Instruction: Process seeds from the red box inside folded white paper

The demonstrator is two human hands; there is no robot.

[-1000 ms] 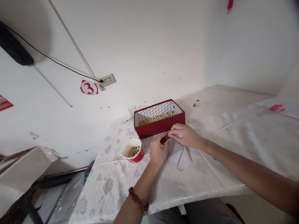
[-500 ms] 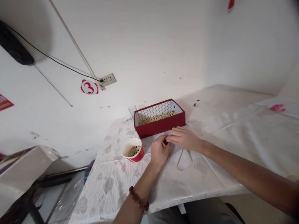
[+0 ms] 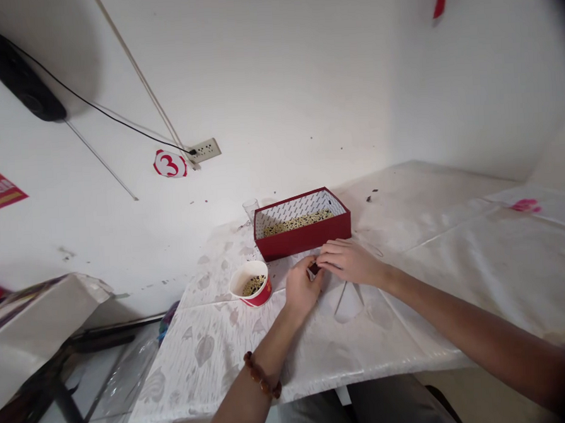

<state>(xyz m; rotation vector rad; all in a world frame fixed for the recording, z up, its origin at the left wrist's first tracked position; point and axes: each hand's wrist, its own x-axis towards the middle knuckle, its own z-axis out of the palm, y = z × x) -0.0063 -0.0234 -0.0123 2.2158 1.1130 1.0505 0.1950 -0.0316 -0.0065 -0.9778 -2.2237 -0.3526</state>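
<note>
My left hand (image 3: 301, 287) is closed around a small dark brown piece (image 3: 314, 270), too small and covered to name. The fingers of my right hand (image 3: 348, 262) pinch together at the same piece, so both hands meet in front of a dark red box (image 3: 307, 240). White patterned paper lines the box, and a layer of pale and dark grains (image 3: 297, 223) lies in it. To the left of my left hand stands a white and red paper cup (image 3: 262, 294), with similar grains at its bottom.
A clear glass (image 3: 251, 208) stands behind the box's left end. A thin, pale, roughly triangular outline (image 3: 348, 303) lies below my hands on the patterned white tablecloth (image 3: 200, 367). Behind is a wall with a power outlet (image 3: 205, 150); another covered table (image 3: 46, 318) is at left.
My hands stay in almost the same place. The right fingers have shifted slightly to the right, and a little more of the dark brown piece shows between the hands.
</note>
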